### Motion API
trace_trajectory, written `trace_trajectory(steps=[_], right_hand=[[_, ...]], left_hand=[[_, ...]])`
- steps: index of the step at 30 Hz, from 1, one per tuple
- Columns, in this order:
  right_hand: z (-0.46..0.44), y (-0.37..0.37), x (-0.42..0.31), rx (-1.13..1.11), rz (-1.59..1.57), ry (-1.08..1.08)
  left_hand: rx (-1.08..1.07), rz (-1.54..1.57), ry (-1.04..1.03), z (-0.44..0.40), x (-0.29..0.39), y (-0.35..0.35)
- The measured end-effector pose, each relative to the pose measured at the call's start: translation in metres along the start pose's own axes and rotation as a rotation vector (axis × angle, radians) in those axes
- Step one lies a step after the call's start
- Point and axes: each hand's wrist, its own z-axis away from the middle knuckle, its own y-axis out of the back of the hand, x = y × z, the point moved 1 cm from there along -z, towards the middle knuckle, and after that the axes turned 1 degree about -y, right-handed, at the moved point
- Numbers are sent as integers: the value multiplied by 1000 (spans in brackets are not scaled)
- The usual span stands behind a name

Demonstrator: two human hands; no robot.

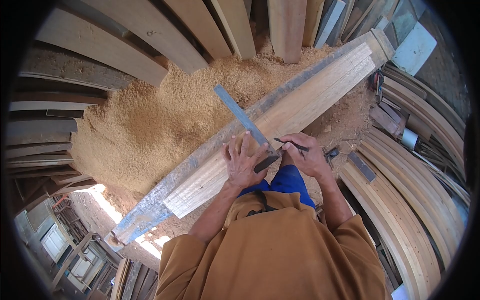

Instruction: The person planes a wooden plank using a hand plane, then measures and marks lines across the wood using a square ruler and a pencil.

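Observation:
A long pale wooden board lies diagonally on a worn, blue-stained beam. Across the board rests a try square, its grey metal blade reaching past the far edge and its dark stock against the near edge. My left hand lies spread on the board, its fingertips touching the square near the stock. In my right hand is a thin dark pencil, pinched between the fingers, its tip close to the blade's right side on the board.
Sawdust is heaped behind the beam. Upright planks lean in a row along the far side and left. On the right lie stacked long boards, a small grey block on them, and a white cylinder.

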Motion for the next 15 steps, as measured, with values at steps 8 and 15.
trace_trajectory(steps=[8,15], right_hand=[[-3,-4,-1,6,2,41],[-8,-8,-3,6,8,38]], left_hand=[[11,6,1,-1,1,-1],[20,-45,-14,0,0,-3]])
